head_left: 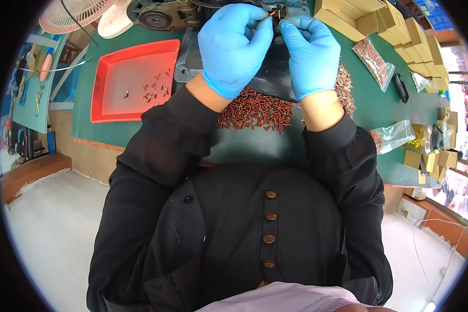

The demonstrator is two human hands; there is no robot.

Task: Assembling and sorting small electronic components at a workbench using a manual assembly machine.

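Blue-gloved, your left hand (235, 48) and right hand (311, 54) pinch one small orange piece (270, 15) together at the far machine (166, 15), above the near pile of red-brown parts (255, 112) kept within reach.

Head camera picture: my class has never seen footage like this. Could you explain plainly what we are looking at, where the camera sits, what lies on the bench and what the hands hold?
There is no machine doing the work, only a person. The camera is worn on the person's head and looks down, so you see their dark buttoned garment at the bottom and both forearms reaching away from it. The round, bent edges come from the wide lens.

The left hand and right hand wear blue gloves and meet at the far side of a green bench. Their fingertips pinch a small orange-red piece between them; it is too small to make out further.

On the bench lie a pile of small reddish-brown parts by the wrists, a red tray with a few such parts on the left, clear bags of parts on the right, and cardboard boxes beyond.
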